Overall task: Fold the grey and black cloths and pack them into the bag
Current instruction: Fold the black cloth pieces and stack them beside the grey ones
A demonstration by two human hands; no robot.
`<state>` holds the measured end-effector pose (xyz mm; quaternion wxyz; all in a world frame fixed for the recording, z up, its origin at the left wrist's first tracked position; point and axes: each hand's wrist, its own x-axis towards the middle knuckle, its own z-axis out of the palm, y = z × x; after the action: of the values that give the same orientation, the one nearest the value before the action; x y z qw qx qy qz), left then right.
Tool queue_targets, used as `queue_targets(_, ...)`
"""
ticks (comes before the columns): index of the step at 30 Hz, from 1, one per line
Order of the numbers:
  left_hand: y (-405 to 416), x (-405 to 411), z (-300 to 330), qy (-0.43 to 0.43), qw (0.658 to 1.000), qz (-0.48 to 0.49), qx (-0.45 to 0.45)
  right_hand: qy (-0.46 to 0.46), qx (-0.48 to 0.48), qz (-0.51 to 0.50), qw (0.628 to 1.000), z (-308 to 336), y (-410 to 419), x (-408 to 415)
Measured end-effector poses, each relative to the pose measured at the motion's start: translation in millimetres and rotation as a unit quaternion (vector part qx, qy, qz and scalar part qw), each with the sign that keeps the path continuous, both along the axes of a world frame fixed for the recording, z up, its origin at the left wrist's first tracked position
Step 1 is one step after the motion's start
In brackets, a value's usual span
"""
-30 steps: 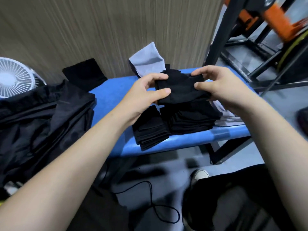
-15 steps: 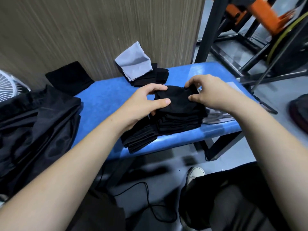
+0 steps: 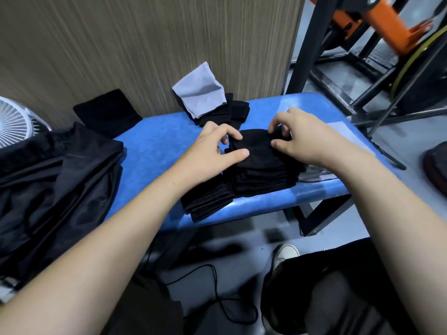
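A folded black cloth (image 3: pixel 257 151) lies on top of a stack of folded black cloths (image 3: pixel 264 181) near the front edge of the blue bench (image 3: pixel 157 146). My left hand (image 3: pixel 210 151) pinches its left edge between thumb and fingers. My right hand (image 3: pixel 304 139) pinches its right edge. A second, lower stack of black cloths (image 3: pixel 206 201) sits just left of the first. A grey cloth (image 3: pixel 199 89) leans on the wall atop more black cloths (image 3: pixel 232 112) at the back. The black bag (image 3: pixel 53 180) lies crumpled at the left.
A white fan (image 3: pixel 14 122) stands at the far left. One black cloth (image 3: pixel 107 112) leans on the wooden wall. Clear plastic (image 3: pixel 338 128) lies under my right wrist. A black metal frame (image 3: pixel 307 44) and orange equipment (image 3: pixel 384 18) stand at the right. A cable (image 3: pixel 217 298) runs over the floor.
Both hands have brought the black cloth down from the air onto the top of the stack, and they still pinch its edges.
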<state>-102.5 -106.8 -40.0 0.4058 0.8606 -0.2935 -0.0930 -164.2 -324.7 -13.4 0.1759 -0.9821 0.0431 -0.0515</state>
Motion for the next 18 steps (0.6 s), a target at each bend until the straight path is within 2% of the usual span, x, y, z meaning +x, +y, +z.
queue_targets(5,0.5,-2.3,-4.2,-0.039,0.998,-0.024,0.041,0.078,-0.022,0.026,0.996,-10.0,3.4,5.4)
queue_targets(11,-2.9,1.0,-5.9,-0.043,0.998,-0.023,0.042,0.096,-0.036,0.024,0.994,-9.4,3.6,14.9)
queue_targets(18,-2.6,19.7,2.5,-0.013,0.999,0.007,-0.04,-0.011,0.026,-0.042,0.999,1.1,9.3,42.7)
